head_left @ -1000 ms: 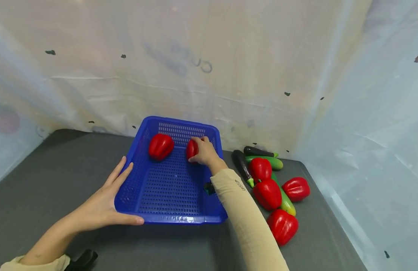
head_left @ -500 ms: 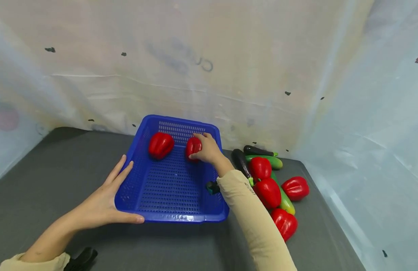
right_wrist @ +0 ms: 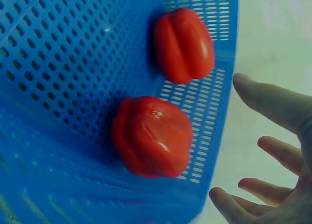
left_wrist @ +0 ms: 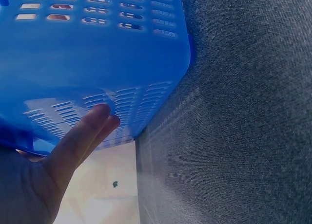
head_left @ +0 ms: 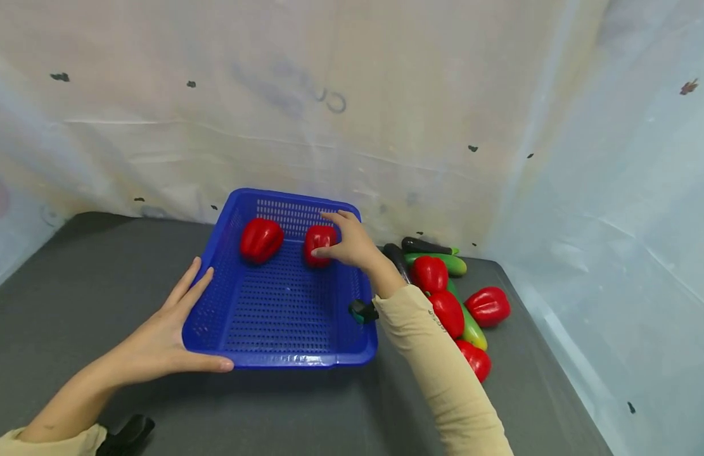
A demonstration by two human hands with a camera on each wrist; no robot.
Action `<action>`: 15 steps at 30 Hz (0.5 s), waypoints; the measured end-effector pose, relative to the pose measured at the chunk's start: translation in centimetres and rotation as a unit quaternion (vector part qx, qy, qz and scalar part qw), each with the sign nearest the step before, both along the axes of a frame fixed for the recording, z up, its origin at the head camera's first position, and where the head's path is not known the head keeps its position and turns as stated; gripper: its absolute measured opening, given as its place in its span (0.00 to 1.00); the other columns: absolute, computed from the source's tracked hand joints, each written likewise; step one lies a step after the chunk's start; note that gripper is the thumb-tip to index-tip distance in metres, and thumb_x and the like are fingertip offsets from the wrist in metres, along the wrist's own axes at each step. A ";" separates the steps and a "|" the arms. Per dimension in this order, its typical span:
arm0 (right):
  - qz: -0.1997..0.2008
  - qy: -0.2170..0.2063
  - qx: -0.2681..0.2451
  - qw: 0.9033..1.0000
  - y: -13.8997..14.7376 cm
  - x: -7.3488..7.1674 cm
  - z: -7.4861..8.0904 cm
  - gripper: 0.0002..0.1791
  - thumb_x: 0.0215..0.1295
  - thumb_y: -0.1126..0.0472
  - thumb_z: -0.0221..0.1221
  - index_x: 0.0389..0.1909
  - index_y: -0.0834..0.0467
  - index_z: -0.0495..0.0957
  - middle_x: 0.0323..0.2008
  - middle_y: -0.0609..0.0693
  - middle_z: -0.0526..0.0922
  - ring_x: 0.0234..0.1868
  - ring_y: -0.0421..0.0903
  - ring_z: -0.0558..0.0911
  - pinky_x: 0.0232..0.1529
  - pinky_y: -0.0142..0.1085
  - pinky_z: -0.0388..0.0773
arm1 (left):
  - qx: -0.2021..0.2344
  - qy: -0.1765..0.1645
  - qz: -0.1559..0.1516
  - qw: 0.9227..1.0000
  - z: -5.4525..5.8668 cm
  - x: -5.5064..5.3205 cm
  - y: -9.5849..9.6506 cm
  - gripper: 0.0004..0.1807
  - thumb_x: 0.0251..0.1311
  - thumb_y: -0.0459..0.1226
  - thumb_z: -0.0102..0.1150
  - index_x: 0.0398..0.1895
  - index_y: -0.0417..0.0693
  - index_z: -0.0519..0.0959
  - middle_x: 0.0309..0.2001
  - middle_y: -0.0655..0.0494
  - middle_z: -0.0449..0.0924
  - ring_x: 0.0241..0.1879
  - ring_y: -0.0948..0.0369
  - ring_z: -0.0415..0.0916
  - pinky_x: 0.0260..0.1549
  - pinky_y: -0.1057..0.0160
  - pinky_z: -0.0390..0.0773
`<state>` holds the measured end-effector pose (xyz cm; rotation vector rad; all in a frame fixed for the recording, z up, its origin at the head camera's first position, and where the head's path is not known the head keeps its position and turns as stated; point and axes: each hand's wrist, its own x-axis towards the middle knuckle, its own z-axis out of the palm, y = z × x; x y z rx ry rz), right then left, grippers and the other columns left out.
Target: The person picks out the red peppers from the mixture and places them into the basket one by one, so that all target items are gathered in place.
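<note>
A blue slotted plastic basket stands on the dark table. Inside, toward its far wall, lie two red bell peppers: a left pepper and a right pepper. My right hand hovers over the far right corner, fingers spread and holding nothing. In the right wrist view its thumb and fingertips stand apart from the nearer pepper. At the basket's near left corner, my left hand steadies it, straight fingers along the outer left wall and thumb along the front rim.
Right of the basket lies a pile of red bell peppers, dark eggplants and long green vegetables, partly hidden by the right sleeve. One more pepper lies near the table's right edge. Plastic sheeting hangs behind the table.
My right hand has let go of the right pepper and drawn up and to the right of it. The pepper rests in the basket. My left hand keeps its place on the basket.
</note>
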<state>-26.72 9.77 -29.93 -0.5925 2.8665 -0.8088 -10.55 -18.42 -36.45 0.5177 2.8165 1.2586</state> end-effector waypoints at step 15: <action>0.013 0.001 -0.031 0.999 2.3 1.9 1.5 0.42 0.56 0.52 0.68 0.72 0.49 0.61 0.74 0.55 0.54 0.70 0.55 0.63 0.65 0.49 0.67 | -0.010 -0.012 0.004 1.000 0.1 -0.1 0.0 0.73 0.36 0.51 0.78 0.77 0.57 0.31 0.76 0.59 0.15 0.67 0.26 0.43 0.46 0.22 0.61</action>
